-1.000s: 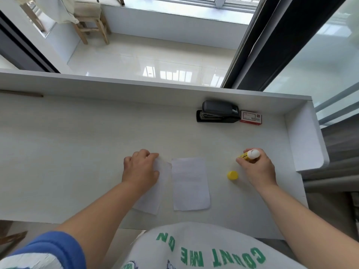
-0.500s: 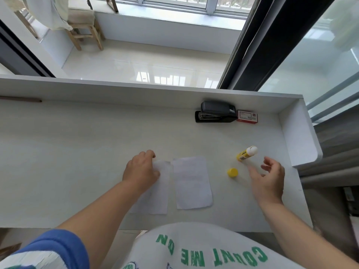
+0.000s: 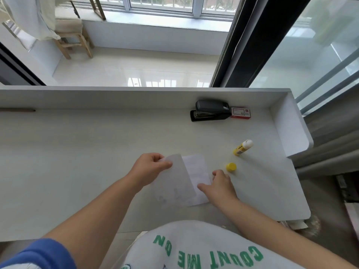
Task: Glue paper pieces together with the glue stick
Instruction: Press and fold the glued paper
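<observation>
My left hand (image 3: 149,167) pinches the top edge of one white paper piece (image 3: 174,183) and holds it lifted and tilted over the left side of a second white paper piece (image 3: 196,167) lying flat on the desk. My right hand (image 3: 219,185) rests on the flat piece's right edge, with its fingers spread on it. The uncapped yellow glue stick (image 3: 242,147) lies on the desk to the right, its white tip pointing away. Its yellow cap (image 3: 231,167) sits just below it, close to my right hand.
A black stapler (image 3: 210,111) and a small red-and-white staple box (image 3: 240,113) stand against the desk's raised back wall (image 3: 136,98). A raised side panel (image 3: 289,125) closes the right end. The desk's front edge runs near my lap.
My right hand set the glue stick down on the desk and came over to the flat paper. My left hand picked up the left paper and brought it over the other piece.
</observation>
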